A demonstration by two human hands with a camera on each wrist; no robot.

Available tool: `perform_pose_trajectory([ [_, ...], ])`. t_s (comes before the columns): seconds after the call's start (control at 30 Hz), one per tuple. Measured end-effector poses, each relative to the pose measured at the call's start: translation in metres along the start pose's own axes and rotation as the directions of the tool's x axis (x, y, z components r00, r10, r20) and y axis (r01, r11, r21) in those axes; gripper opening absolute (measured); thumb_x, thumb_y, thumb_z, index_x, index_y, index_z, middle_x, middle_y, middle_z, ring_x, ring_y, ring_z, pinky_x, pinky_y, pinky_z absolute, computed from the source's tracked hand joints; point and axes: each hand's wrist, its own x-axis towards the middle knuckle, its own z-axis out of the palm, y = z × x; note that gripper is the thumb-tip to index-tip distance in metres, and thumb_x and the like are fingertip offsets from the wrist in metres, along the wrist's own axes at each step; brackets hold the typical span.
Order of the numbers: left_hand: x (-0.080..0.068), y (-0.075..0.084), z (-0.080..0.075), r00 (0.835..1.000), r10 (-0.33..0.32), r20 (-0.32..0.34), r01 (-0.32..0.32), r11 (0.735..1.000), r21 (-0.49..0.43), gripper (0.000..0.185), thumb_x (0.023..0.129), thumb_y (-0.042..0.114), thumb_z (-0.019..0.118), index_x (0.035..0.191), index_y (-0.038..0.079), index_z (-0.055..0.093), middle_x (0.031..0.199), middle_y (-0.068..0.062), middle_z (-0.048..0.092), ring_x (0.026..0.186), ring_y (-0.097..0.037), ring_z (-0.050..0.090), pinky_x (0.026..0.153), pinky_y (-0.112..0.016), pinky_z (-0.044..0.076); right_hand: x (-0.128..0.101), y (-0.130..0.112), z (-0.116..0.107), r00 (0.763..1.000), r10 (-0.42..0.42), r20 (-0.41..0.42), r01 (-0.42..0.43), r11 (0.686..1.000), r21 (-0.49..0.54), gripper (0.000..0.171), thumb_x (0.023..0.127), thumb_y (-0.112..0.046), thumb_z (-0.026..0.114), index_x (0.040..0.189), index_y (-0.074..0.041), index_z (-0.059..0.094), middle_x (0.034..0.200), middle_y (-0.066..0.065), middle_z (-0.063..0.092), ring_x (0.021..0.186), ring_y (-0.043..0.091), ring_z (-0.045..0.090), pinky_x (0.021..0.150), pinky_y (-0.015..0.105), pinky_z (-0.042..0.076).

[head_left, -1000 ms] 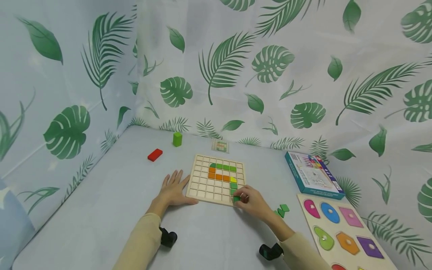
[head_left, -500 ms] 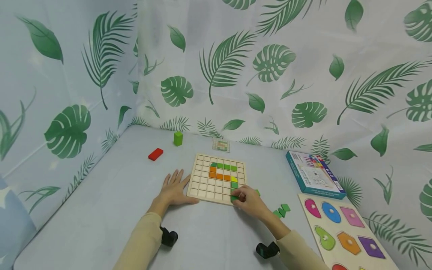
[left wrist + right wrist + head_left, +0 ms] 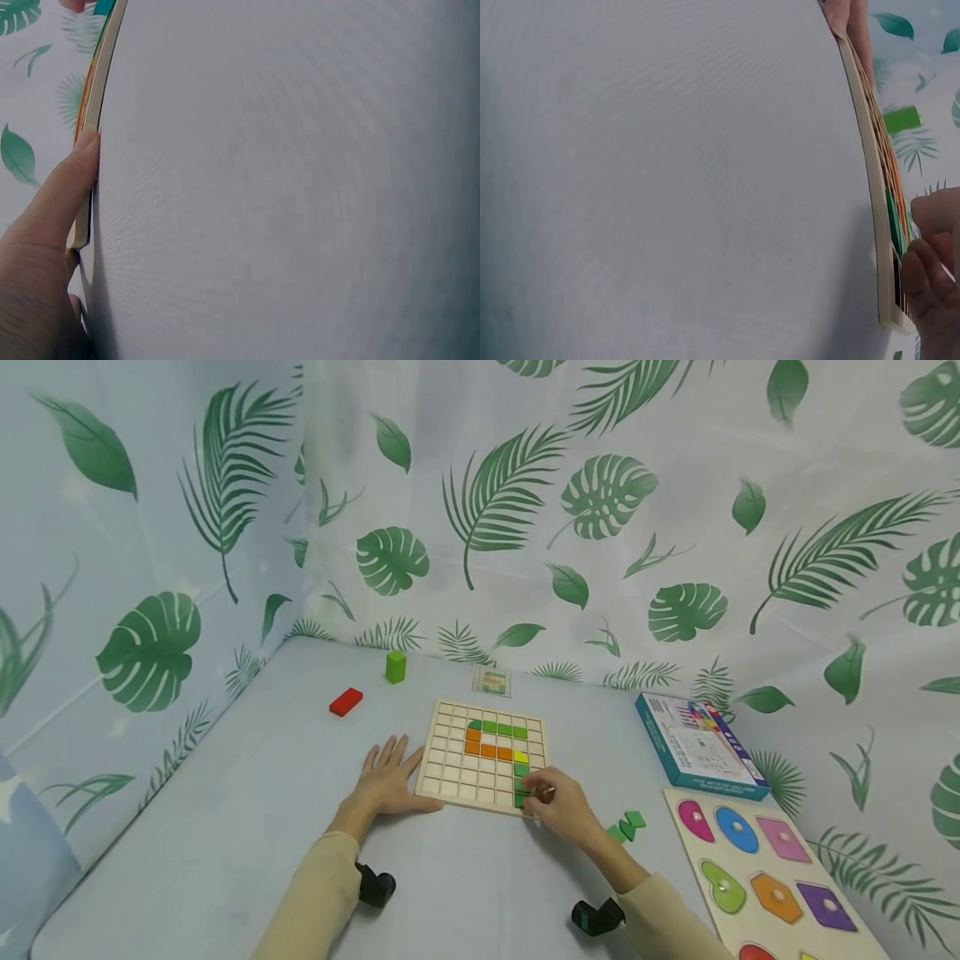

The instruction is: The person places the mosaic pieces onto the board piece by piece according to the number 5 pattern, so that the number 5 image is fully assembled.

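A wooden grid board point(image 3: 461, 777) lies mid-table, holding a row of green tiles point(image 3: 504, 731), orange tiles point(image 3: 487, 752), a yellow tile point(image 3: 521, 757) and a column of green tiles point(image 3: 521, 771) down its right side. My left hand point(image 3: 386, 787) rests spread at the board's left corner. In the left wrist view its thumb point(image 3: 79, 169) lies against the board's edge. My right hand point(image 3: 564, 806) is over the front right corner, fingers loosely bent beside the lowest green tile point(image 3: 519, 799). In the right wrist view its fingertips point(image 3: 922, 214) stand apart, with nothing pinched between them.
Several loose green pieces point(image 3: 626, 827) lie right of my right hand. Farther right are a teal-edged box point(image 3: 701, 747) and a shape puzzle board point(image 3: 738, 864). Behind the grid board are a pattern card point(image 3: 492, 681), a green block point(image 3: 396, 667) and a red block point(image 3: 346, 702).
My right fingers have shifted slightly and parted at the lowest green tile, which now shows more between them in its corner cell. The left hand stays in place.
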Motion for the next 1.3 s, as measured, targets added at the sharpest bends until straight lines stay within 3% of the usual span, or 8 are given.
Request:
perform_pose_trajectory([
  [0.2, 0.0, -0.002, -0.001, 1.0, -0.002, -0.005, 0.002, 1.0, -0.006, 0.104, 0.071, 0.067, 0.066, 0.15, 0.012, 0.027, 0.156, -0.019, 0.01, 0.142, -0.035, 0.0, 0.112, -0.052, 0.0, -0.002, 0.0, -0.005, 1.0, -0.011, -0.01, 0.011, 1.0, 0.028, 0.026, 0.078, 0.004, 0.071, 0.101, -0.005, 0.065, 0.094, 0.005, 0.064, 0.085, 0.015, 0.06, 0.075, 0.029, 0.054],
  [0.63, -0.001, -0.004, 0.001, 1.0, -0.006, -0.005, 0.006, 1.0, -0.009, 0.104, 0.071, 0.067, 0.065, 0.15, 0.012, 0.027, 0.156, -0.019, 0.01, 0.142, -0.036, 0.0, 0.112, -0.052, -0.001, -0.018, 0.026, -0.041, 0.993, 0.02, -0.114, -0.019, 1.0, 0.015, 0.022, 0.079, 0.007, 0.07, 0.099, -0.001, 0.065, 0.093, 0.008, 0.065, 0.087, 0.024, 0.063, 0.077, 0.038, 0.054],
  [0.9, -0.003, -0.001, 0.0, 1.0, 0.005, 0.0, -0.005, 1.0, -0.008, 0.103, 0.072, 0.067, 0.066, 0.15, 0.011, 0.027, 0.155, -0.02, 0.01, 0.142, -0.036, 0.0, 0.112, -0.053, -0.001, -0.032, 0.039, -0.058, 0.992, 0.047, -0.12, -0.05, 0.999, -0.018, 0.017, 0.082, 0.006, 0.067, 0.098, 0.0, 0.066, 0.092, 0.005, 0.066, 0.087, 0.022, 0.062, 0.077, 0.033, 0.054],
  [1.3, 0.0, 0.001, 0.001, 1.0, 0.015, -0.009, -0.015, 1.0, -0.005, 0.103, 0.071, 0.067, 0.065, 0.15, 0.011, 0.027, 0.155, -0.02, 0.01, 0.142, -0.037, 0.001, 0.112, -0.053, -0.001, -0.05, 0.059, -0.082, 0.99, 0.081, -0.113, -0.089, 0.993, -0.072, 0.016, 0.087, 0.003, 0.063, 0.102, -0.002, 0.066, 0.094, 0.007, 0.066, 0.088, 0.019, 0.06, 0.08, 0.016, 0.049],
])
